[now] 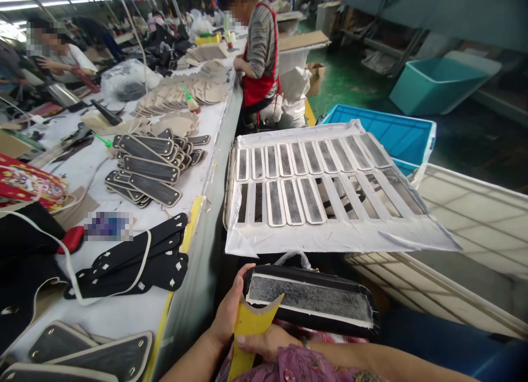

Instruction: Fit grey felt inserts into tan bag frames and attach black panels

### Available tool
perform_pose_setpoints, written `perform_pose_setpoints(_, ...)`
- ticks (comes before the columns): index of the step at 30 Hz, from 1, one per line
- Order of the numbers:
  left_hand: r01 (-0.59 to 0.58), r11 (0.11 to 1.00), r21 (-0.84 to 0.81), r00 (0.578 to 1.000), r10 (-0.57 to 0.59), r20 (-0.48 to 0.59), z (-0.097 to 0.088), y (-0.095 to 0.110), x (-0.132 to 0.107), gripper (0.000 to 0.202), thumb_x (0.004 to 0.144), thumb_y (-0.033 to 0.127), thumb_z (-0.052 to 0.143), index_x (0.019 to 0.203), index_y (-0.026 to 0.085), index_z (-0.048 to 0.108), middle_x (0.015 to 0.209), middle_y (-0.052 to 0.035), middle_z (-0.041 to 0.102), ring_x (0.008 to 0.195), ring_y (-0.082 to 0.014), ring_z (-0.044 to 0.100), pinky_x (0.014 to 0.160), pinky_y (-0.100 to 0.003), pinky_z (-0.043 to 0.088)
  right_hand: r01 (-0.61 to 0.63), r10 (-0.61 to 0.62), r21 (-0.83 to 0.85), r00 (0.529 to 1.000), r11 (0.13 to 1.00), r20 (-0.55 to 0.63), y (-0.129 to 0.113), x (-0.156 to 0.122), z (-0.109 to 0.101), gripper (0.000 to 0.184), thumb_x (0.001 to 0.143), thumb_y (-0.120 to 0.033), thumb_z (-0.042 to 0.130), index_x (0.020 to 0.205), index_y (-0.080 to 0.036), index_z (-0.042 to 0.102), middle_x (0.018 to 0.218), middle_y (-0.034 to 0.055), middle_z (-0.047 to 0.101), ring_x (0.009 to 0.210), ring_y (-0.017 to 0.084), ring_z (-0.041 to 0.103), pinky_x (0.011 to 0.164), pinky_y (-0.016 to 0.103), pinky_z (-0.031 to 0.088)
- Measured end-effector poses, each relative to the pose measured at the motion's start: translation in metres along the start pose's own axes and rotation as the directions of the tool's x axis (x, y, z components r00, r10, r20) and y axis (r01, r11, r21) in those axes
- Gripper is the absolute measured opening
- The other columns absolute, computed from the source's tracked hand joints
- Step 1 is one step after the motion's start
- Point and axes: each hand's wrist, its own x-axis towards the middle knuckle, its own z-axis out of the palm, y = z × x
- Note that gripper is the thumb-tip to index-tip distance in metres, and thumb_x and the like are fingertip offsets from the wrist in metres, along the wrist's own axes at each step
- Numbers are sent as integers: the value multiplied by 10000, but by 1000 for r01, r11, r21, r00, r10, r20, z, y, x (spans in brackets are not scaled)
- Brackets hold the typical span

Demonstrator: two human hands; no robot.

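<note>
- Pinching a flat yellow strip point(258, 320) between thumb and fingers, the grip of the right hand point(266, 340) is closed; the strip's scooped end overlaps the lower left part of a black case point(330, 326) in view.
- Clasping that case's left end, the left hand point(231, 307) has its thumb along the edge and its fingers mostly hidden.
- The case lies above the person's lap, just below a white-covered rack; a mottled grey panel point(311, 294) with pale edges faces up on it.
- On the white-covered rack point(289, 240), pale-edged grey strips point(292, 203) fill the upper row; three lie in the lower row, beside open slots.
- A blue crate point(388, 131) stands just behind the rack.
- To the left runs a white-covered tabletop point(200, 175). Near its edge lie black straps point(136, 263) with white diamond marks.
- Farther along are heaped dark strips with beige borders point(150, 170), overlapping beige pieces point(177, 98) and a green-nozzled bottle point(192, 104).
- A co-worker in a red apron point(262, 87) is at the tabletop's far right edge, head bent.
</note>
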Motion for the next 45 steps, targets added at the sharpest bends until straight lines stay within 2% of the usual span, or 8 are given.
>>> perform_pose_setpoints(6,-30,989,148,1000,28,10,0,5,1,444,889,482,381,1241,216,428,1236,-66,553,1128,-240,513,988,-367,352,5,-6,14,999,1000,49,4,-1,-8,407,713,-527,606,846,-157,710,773,74,649,711,200,623,734,328,475)
perform_pose_setpoints(17,-49,954,295,990,85,-110,9,-2,6,453,857,519,416,1196,218,426,1051,-41,639,928,-212,599,764,-293,459,39,-35,38,992,998,-118,8,-4,-6,302,660,-529,618,760,-253,692,730,76,660,703,202,625,746,390,456)
perform_pose_setpoints(21,-73,873,482,984,141,-106,3,-5,4,433,892,502,323,1208,221,417,1056,-45,627,912,-199,598,755,-296,475,56,-49,42,987,998,-151,7,-4,-8,357,621,-506,666,775,-184,688,765,74,656,704,201,607,726,376,464)
perform_pose_setpoints(24,-133,579,805,964,263,-30,-6,2,5,415,907,452,312,1231,217,421,1175,-72,562,1033,-208,549,880,-346,442,33,-30,14,987,999,-155,2,-4,-8,348,601,-474,694,706,-142,685,701,61,640,665,182,583,690,327,466)
perform_pose_setpoints(28,-267,-156,951,868,389,308,0,19,17,448,866,410,446,1275,230,427,1360,-103,405,1234,-288,368,1006,-473,314,37,-34,6,973,999,-229,-6,-6,1,276,548,-375,736,686,-145,669,624,22,610,582,150,551,619,274,450)
perform_pose_setpoints(31,-388,-342,856,852,222,474,16,24,26,352,890,372,412,1182,207,516,1200,-88,550,1124,-246,471,970,-407,366,61,-54,16,958,998,-281,-5,-8,6,270,519,-361,742,665,-153,651,592,9,594,529,139,526,576,267,436)
perform_pose_setpoints(38,-263,-327,908,896,267,355,31,14,27,336,909,366,336,843,156,590,837,-93,596,832,-236,545,779,-369,424,120,-113,6,946,993,-303,5,-8,5,319,543,-418,727,686,-144,652,582,28,593,636,181,562,629,289,437)
perform_pose_setpoints(45,-164,-57,985,927,333,173,38,14,38,388,853,512,389,699,194,551,738,-65,578,812,-245,541,806,-382,368,182,-178,-27,906,983,-385,9,-6,0,366,575,-473,706,758,-162,642,714,40,629,693,188,560,704,323,441)
